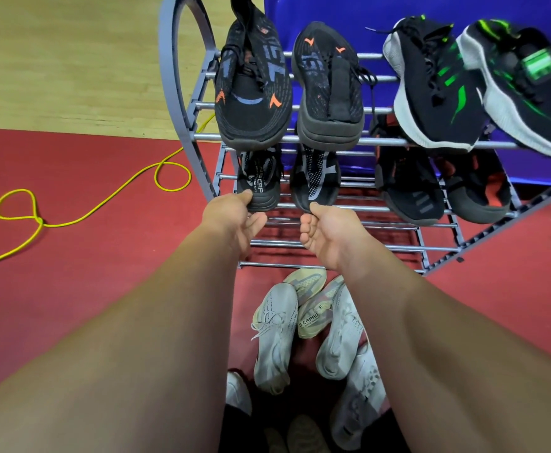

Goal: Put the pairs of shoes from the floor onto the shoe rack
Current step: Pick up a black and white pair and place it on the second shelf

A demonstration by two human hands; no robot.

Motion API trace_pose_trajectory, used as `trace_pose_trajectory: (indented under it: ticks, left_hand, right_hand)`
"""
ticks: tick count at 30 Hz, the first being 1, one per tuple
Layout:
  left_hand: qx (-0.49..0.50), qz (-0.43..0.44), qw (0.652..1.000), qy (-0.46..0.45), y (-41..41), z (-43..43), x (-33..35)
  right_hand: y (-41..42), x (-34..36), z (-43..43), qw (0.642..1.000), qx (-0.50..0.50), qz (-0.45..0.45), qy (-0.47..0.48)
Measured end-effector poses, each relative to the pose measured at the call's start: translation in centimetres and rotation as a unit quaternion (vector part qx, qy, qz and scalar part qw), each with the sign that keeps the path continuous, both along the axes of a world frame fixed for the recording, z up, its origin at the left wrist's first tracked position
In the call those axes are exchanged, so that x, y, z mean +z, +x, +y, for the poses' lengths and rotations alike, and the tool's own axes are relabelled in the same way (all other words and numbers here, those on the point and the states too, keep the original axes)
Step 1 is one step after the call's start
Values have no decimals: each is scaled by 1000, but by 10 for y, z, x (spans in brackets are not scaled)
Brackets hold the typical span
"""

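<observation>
A grey metal shoe rack (pixel 332 246) stands in front of me. On its middle shelf sit two black shoes with grey and white markings. My left hand (pixel 235 220) pinches the heel of the left one (pixel 259 183). My right hand (pixel 326 233) pinches the heel of the right one (pixel 315 179). On the red floor below my arms lie several pale grey and yellowish sneakers (pixel 275 331), heaped together.
The top shelf carries a black-and-orange pair (pixel 254 86) and a black-and-green pair (pixel 437 89). A black-and-red pair (pixel 411 188) fills the middle shelf's right side. A yellow cable (pixel 81 217) loops over the red mat at left. A blue panel (pixel 316 11) stands behind the rack.
</observation>
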State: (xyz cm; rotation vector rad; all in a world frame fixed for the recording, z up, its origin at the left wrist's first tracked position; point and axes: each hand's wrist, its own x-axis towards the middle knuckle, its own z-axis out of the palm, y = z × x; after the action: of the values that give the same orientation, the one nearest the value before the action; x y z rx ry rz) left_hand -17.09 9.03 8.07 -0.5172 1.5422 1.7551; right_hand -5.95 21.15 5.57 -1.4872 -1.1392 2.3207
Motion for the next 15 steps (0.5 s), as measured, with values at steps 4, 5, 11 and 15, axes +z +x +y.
trace_pose_trajectory:
  ticks: [4, 5, 11, 15]
  left_hand:
    - [-2, 9, 1000, -23, 4, 1, 8]
    - [-9, 11, 999, -30, 6, 1, 12]
    - [-86, 14, 993, -85, 25, -11, 37]
    - [-148, 29, 984, -92, 50, -16, 62]
  right_hand:
    - [7, 4, 3, 998, 51, -20, 11]
    - [11, 7, 5, 997, 67, -31, 18]
    - [61, 34, 27, 977, 150, -116, 100]
    - [102, 67, 40, 975, 135, -116, 134]
